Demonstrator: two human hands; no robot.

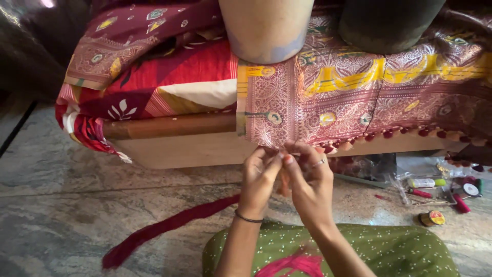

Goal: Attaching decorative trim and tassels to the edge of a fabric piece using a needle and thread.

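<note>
Left hand [258, 177]: fingers pinched narrow on the lower edge of the brocade cloth [359, 102], thin black band at the wrist. Right hand [307, 177]: ring on one finger, fingertips closed together on the same spot of the hem, touching the left; what thread or tool lies between them is too small to tell

Brocade cloth: maroon with gold and yellow woven figures, stiff and lustrous, spread over the wooden bench [174, 146] so its edge hangs at the near side within reach of both hands

Tassels [405, 133]: row of small red and cream knobs along the hem, right of the hands; none shows left of them

Two round pots, one pale [266, 28], one dark [389, 20]: standing on the cloth at the far side, seemingly pinning it in place

Red strip [164, 228]: long, soft, trailing left over the polished stone floor [77, 205]

Green dotted garment [359, 249]: over the person's lap, nearest

Thread spools and small tools [441, 197]: scattered on the floor at right, near the right hand
</note>
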